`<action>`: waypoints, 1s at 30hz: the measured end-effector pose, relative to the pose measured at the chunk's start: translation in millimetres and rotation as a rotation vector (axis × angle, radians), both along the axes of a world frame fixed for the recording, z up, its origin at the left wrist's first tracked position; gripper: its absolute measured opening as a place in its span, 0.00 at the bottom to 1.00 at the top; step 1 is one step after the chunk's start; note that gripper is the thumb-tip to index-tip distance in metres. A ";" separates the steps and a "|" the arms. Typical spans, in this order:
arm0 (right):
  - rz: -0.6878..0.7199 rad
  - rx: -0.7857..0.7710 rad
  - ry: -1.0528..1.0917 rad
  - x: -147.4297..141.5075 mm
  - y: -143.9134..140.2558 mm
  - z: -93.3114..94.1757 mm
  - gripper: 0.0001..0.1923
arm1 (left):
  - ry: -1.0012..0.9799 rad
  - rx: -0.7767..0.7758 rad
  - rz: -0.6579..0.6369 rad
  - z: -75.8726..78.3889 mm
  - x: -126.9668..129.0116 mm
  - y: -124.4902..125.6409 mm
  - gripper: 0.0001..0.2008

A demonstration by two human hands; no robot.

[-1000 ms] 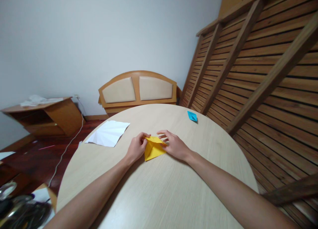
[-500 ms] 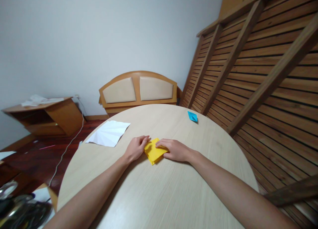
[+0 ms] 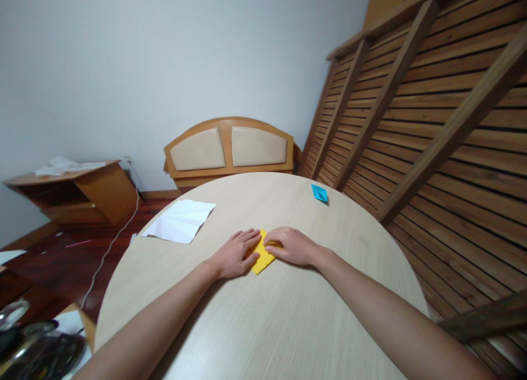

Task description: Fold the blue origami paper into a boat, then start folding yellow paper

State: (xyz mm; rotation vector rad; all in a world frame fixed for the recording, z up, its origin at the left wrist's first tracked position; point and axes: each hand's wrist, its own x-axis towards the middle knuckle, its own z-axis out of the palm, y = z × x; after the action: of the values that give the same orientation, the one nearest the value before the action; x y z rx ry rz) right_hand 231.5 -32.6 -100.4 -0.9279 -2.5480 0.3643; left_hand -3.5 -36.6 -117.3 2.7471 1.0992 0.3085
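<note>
Hands flat: left hand [image 3: 235, 255] and right hand [image 3: 291, 246] press folded yellow paper [image 3: 261, 257] onto the worktop [image 3: 272, 325], open-palmed, gripping nothing; folding looks partway, a white creased sheet [image 3: 180, 219] left of it unused.

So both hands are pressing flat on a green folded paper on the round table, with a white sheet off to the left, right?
Not quite: the folded paper under the left hand and right hand is yellow, not green, as the head view shows. The white sheet and round table are as you say.
</note>
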 end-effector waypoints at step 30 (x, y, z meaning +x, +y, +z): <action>-0.171 0.035 -0.159 1.2 6.1 -9.5 0.22 | 0.000 0.030 0.008 0.9 -5.1 2.6 0.24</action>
State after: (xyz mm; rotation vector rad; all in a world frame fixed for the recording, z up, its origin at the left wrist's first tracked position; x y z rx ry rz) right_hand 232.7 -26.5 -110.0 -1.1947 -2.5813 0.2013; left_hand -8.6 -34.0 -116.4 2.7695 1.1156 0.3284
